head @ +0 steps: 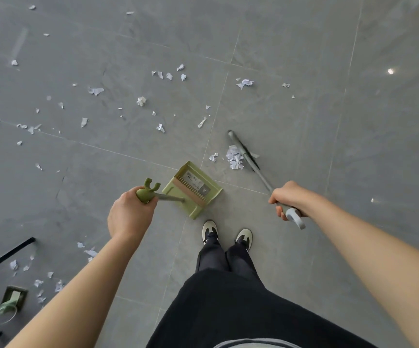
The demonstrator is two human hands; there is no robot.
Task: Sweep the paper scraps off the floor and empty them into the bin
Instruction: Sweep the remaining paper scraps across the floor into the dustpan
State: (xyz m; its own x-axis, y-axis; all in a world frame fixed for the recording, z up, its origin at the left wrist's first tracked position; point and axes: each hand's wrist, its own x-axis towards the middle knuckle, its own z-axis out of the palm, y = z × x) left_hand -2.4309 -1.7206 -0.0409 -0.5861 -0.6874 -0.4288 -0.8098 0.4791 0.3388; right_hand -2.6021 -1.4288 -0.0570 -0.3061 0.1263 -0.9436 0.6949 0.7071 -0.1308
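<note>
Large glossy grey floor tiles (291,41) with thin pale grout lines catch small bright light glints (390,71) at right, and a black bar (5,257) crosses the lower-left corner.

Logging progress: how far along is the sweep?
Early. Done: a small pile of scraps gathered against the broom head. In hand: right hand grips the broom, left hand holds the green dustpan, which looks empty. Left: loose scraps across the floor; no bin in view.
</note>
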